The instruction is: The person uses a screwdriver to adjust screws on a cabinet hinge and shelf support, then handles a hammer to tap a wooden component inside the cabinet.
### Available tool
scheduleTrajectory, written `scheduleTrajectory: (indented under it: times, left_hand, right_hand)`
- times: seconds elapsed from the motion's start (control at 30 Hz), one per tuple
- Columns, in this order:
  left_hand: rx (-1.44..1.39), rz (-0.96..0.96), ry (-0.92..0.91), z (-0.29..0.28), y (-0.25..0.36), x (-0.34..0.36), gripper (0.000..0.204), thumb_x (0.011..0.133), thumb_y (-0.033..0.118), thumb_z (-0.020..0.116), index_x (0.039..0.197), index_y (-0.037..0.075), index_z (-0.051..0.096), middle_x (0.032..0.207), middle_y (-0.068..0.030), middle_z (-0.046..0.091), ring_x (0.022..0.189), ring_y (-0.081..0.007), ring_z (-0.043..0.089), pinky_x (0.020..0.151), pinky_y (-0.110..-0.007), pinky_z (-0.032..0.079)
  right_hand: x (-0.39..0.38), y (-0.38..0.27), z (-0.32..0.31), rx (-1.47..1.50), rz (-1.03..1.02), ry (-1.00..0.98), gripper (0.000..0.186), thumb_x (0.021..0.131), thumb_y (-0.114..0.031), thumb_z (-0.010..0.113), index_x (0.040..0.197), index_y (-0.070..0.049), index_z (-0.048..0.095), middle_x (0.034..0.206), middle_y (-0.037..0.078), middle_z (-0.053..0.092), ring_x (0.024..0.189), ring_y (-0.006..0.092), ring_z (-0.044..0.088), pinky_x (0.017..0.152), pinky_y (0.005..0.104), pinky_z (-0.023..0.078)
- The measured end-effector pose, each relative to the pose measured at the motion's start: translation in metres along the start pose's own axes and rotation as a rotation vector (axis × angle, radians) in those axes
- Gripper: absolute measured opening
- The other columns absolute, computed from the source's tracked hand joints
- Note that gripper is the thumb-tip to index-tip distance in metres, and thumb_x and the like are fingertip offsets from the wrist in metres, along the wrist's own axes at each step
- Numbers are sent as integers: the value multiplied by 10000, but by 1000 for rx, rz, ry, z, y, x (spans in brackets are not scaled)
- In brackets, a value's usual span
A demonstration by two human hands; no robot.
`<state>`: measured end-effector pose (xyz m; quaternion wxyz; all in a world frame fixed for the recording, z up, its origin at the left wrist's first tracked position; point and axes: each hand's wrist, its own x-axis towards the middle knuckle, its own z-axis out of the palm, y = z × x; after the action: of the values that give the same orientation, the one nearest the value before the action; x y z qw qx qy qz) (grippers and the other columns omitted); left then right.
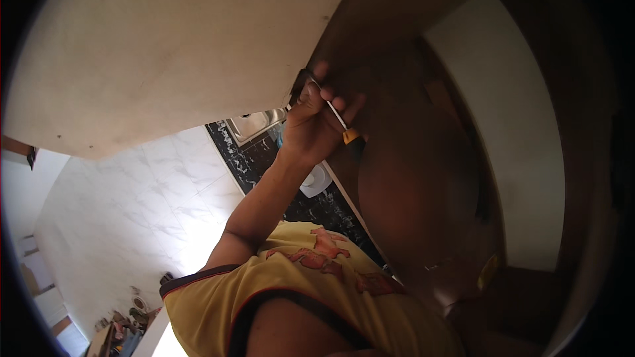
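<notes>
My left hand (pixel 312 119) is raised to the lower right edge of a large cream panel (pixel 178 39), fingers curled around the thin metal shaft of a screwdriver (pixel 354 137). Its yellow and black handle points down to the right; its tip is hard to make out among the fingers and a dark piece at the panel edge. My bare left arm runs down to the yellow sleeveless shirt (pixel 304 258). A blurred, dark reddish area lies right of the screwdriver; I cannot make out my right hand.
Behind my arm are a black marbled counter (pixel 225 152) with a steel sink (pixel 248 129) and a white object (pixel 316 184). White marbled tiles (pixel 132 192) line the left. Assorted items (pixel 122 330) crowd the lower left. A pale curved panel (pixel 516 139) stands in dark surroundings at right.
</notes>
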<state>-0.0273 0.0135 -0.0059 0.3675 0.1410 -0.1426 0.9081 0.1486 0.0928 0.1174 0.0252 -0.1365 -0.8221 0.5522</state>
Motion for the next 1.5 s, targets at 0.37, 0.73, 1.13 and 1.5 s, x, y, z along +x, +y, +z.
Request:
scheduleTrajectory:
  times: [0.37, 0.73, 1.13, 1.5]
  left_hand:
    - [274, 139, 35, 5, 0, 6, 307, 1046, 236, 574, 1343, 155, 569, 933, 24, 661, 934, -171, 675, 1163, -525, 397]
    - [172, 85, -113, 0, 2, 7, 269, 1041, 210, 592, 1308, 183, 571, 976, 24, 690, 979, -166, 687, 1190, -523, 367]
    - [325, -36, 43, 14, 12, -6, 261, 1044, 213, 586, 1291, 128, 579, 1032, -32, 733, 994, -209, 718, 1080, -537, 495]
    - [280, 117, 154, 26, 0, -4, 259, 1051, 197, 573, 1297, 119, 577, 943, -6, 708, 902, -187, 691, 1115, -525, 457]
  right_hand:
    - [3, -14, -11, -1078, -494, 51, 536, 1051, -327, 562, 1529, -104, 469, 774, 24, 564, 496, 116, 497, 475, 278, 433]
    - [10, 5, -12, 605, 319, -81, 551, 1017, -203, 607, 1530, -65, 461, 785, 56, 554, 497, 138, 507, 451, 273, 428]
    - [3, -9, 11, -319, -155, 54, 559, 1009, -138, 581, 1554, -128, 454, 851, 78, 553, 494, 154, 501, 458, 295, 458]
    - [6, -16, -1, -1009, -552, 151, 579, 974, -173, 644, 1534, -184, 497, 794, 90, 543, 510, 180, 552, 498, 335, 485]
